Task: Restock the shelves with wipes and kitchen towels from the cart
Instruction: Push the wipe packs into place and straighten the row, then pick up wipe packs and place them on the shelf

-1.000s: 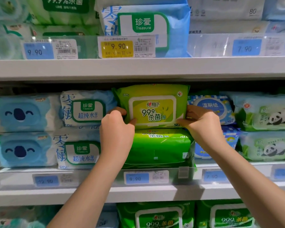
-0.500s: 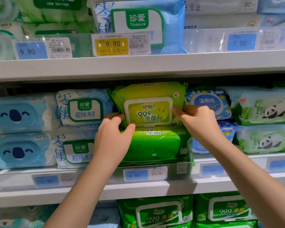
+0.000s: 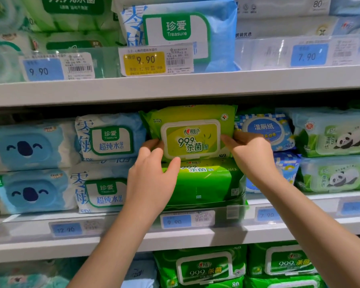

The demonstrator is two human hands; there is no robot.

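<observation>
As hands (image 3: 152,179) (image 3: 252,156) grip it, wipes pack (image 3: 195,115) sits crosswise, lid (image 3: 190,140) outward.

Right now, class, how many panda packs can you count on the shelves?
2. One panda pack sits at the right end of the middle shelf; the other lies directly under it. More may be hidden behind them.

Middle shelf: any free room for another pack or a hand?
Only the dark gap above the koala packs and Treasure packs, under the upper shelf. Elsewhere crowded: packs sit side by side, and the lime pack nearly reaches that shelf.
</observation>
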